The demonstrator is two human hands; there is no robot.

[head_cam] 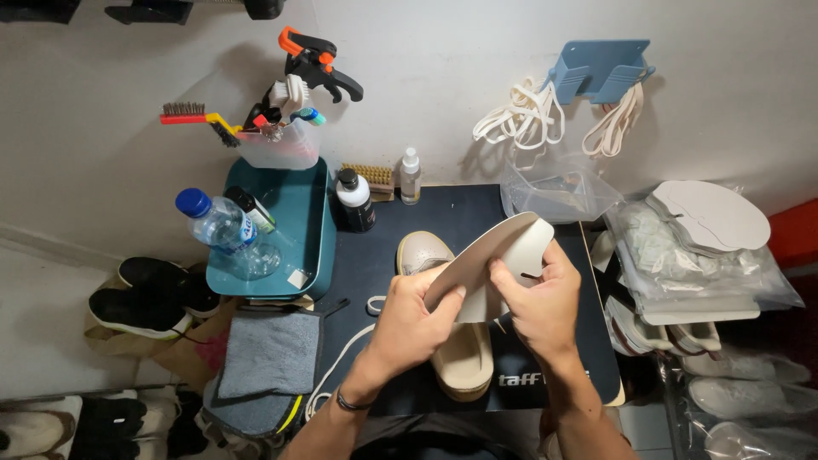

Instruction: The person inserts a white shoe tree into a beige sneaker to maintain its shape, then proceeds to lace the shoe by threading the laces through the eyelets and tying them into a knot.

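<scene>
Both forearms reach up from the bottom edge and converge at the middle. The left hand (415,317) is curled, thumb on top and fingers tucked under, pinching closed; a dark band circles its wrist. The right hand (538,300) sits just beside it, knuckles up, thumb pointing left, fingers wrapped in a closed grip.

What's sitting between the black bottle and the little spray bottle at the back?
A wooden brush with pale bristles lies between the black bottle and the clear spray bottle, against the wall, seen in the head view.
</scene>
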